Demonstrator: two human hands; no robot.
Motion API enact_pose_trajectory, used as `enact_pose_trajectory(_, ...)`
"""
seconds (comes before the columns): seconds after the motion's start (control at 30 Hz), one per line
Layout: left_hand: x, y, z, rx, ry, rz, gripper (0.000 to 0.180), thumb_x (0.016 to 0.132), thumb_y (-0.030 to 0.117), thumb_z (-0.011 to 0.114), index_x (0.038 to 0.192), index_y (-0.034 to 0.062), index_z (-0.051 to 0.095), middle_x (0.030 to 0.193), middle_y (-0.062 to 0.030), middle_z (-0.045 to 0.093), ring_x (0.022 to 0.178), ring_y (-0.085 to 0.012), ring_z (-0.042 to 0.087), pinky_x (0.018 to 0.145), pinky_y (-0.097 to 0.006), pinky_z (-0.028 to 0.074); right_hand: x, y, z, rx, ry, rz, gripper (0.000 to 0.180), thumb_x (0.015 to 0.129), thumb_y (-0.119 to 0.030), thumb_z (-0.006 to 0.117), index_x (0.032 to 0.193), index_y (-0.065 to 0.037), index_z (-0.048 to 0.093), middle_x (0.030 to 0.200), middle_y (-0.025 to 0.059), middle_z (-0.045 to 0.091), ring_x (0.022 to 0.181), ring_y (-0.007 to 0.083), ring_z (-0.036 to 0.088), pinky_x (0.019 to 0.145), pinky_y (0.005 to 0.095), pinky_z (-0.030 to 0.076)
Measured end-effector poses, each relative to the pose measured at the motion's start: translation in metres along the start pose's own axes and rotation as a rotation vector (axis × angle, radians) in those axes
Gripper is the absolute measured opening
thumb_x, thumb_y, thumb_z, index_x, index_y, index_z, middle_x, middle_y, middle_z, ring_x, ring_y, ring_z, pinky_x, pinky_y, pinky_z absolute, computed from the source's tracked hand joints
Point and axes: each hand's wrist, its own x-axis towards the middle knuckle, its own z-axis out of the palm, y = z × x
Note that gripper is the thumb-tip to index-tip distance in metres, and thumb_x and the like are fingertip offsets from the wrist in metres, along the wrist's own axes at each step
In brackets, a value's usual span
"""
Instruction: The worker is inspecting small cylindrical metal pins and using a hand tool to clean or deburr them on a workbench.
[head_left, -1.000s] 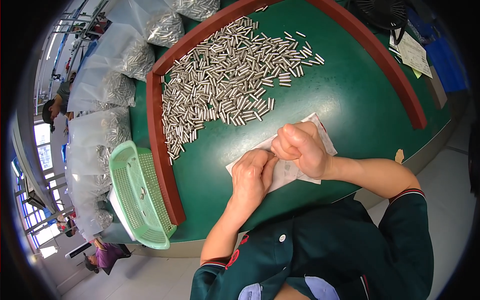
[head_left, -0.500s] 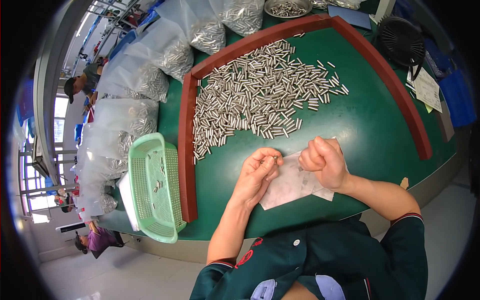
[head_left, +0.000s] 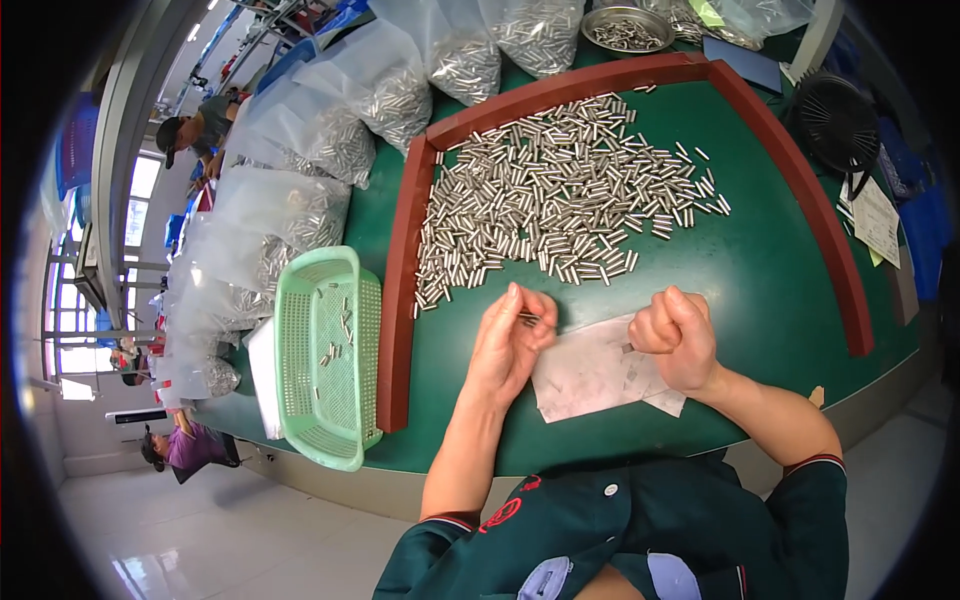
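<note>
My left hand [head_left: 510, 338] is curled round small metal pins [head_left: 527, 319], partly hidden by the fingers. To its right, my right hand [head_left: 676, 338] is closed in a fist with the thumb on top; whatever it may hold is hidden. Both hands are apart, above a smudged whitish sheet of paper [head_left: 580, 375] on the green table. Just beyond them spreads a large heap of short shiny metal pins [head_left: 560, 195], several layers deep in places.
A dark red wooden frame [head_left: 395, 330] borders the heap. Left of it stands a green plastic basket [head_left: 365, 430] with a few pins inside. Clear bags of pins [head_left: 390, 100] line the far left edge. A metal bowl [head_left: 655, 45] and black fan [head_left: 838, 120] stand at the back.
My left hand has opened its thumb and forefinger somewhat, showing pins in the curled fingers. My right hand stays closed. The whole scene has shifted slightly right in the view.
</note>
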Motion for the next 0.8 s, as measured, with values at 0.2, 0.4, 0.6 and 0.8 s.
enact_pose_trajectory(0.2,0.012,0.018,-0.025,1.420,0.607,0.543,0.018,0.075,0.017,0.065,0.071,-0.0002,0.060,0.049,-0.0008,0.044,0.044,-0.0092,0.038,0.042,-0.026,0.031,0.001,0.000,0.000,-0.010,0.000,0.004,0.045,0.092,-0.027,0.028,0.050,-0.012,0.023,0.040,-0.0032,0.020,0.038,0.0092,0.014,0.040,0.0263,0.017)
enact_pose_trajectory(0.4,0.027,0.017,-0.021,1.864,0.714,0.672,0.027,0.069,0.022,0.069,0.069,-0.0006,0.055,0.062,-0.0161,0.056,0.057,-0.0337,0.054,0.052,-0.041,0.041,0.003,0.000,-0.001,0.033,-0.014,0.027,0.044,0.092,-0.025,0.031,0.050,-0.010,0.025,0.042,-0.0022,0.021,0.041,0.0087,0.017,0.042,0.0252,0.019)
enact_pose_trajectory(0.6,0.027,0.015,-0.023,1.881,0.726,0.615,0.017,0.072,0.014,0.064,0.069,-0.0003,0.055,0.061,-0.0163,0.056,0.056,-0.0347,0.054,0.053,-0.043,0.041,0.002,-0.001,-0.001,0.038,-0.014,0.022,0.045,0.092,-0.025,0.031,0.050,-0.010,0.025,0.042,-0.0021,0.021,0.041,0.0085,0.017,0.042,0.0251,0.018)
enact_pose_trajectory(0.8,0.013,0.014,-0.014,0.624,0.231,0.151,0.006,0.081,0.009,0.056,0.080,0.0038,0.054,0.069,-0.0044,0.056,0.054,-0.0059,0.041,0.050,-0.021,0.034,0.003,-0.001,-0.003,-0.015,0.010,0.014,0.045,0.092,-0.027,0.028,0.049,-0.013,0.023,0.040,-0.0029,0.021,0.038,0.0093,0.015,0.040,0.0262,0.016)
